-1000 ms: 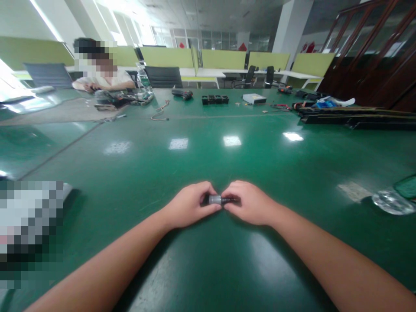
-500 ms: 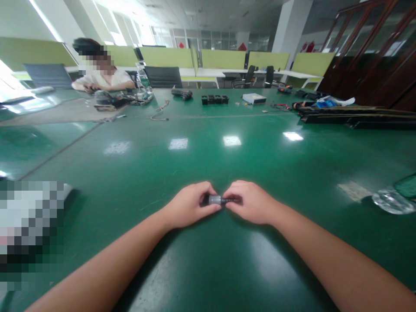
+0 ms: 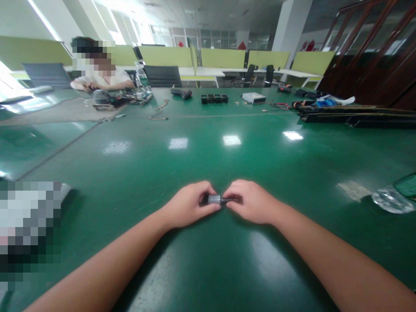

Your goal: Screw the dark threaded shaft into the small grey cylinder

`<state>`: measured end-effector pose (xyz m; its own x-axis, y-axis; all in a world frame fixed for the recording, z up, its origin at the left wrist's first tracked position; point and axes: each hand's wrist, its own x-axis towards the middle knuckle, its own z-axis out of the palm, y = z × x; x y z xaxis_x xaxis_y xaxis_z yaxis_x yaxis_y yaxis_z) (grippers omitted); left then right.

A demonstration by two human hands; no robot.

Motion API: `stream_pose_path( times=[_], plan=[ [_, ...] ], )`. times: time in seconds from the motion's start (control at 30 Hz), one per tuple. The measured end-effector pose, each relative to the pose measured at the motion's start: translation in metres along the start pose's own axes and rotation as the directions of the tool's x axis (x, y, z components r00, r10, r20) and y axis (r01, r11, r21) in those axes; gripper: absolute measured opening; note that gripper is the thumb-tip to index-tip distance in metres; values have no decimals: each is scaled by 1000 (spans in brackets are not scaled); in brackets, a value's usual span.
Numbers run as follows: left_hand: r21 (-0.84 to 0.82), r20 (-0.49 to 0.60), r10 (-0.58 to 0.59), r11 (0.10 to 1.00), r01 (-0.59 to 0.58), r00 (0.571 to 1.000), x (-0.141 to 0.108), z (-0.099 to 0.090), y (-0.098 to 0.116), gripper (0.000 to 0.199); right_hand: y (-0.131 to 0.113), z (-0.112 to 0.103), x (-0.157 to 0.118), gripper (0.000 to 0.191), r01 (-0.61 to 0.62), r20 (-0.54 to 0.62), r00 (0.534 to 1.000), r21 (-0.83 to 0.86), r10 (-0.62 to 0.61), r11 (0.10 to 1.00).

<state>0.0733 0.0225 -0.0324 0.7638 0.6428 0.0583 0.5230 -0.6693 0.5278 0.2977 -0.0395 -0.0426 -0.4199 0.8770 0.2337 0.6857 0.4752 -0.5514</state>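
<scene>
Both hands are closed on one small object, a grey cylinder [image 3: 214, 199] with a thin dark ridged shaft at its right end; its exact kind I cannot make out. My left hand [image 3: 191, 204] grips the cylinder end between thumb and fingers, hiding its far left part. From the other side, my right hand [image 3: 251, 202] pinches the dark shaft, whose tip disappears into the fingers. The object lies level, low over the green tabletop [image 3: 208, 160], and the two hands almost meet around it.
A clear glass ashtray-like dish [image 3: 391, 200] stands at right, a blurred-out box-shaped item [image 3: 29, 216] at left. Across the table are a black block part [image 3: 214, 99], a white box [image 3: 254, 98], a cable [image 3: 159, 112] and long black strips [image 3: 357, 116]. Another person [image 3: 100, 80] sits far left.
Almost nothing differs. Both hands keep their hold on the grey cylinder in the same place; the view has shifted very slightly.
</scene>
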Motion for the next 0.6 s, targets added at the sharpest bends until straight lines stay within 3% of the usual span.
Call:
stream_pose_path(
  times=[0.6],
  plan=[
    [17, 20, -7, 1000, 6, 1000, 0, 0, -1, 30, 0, -3, -2, 11, -7, 11, 1000, -7, 7, 1000]
  ],
)
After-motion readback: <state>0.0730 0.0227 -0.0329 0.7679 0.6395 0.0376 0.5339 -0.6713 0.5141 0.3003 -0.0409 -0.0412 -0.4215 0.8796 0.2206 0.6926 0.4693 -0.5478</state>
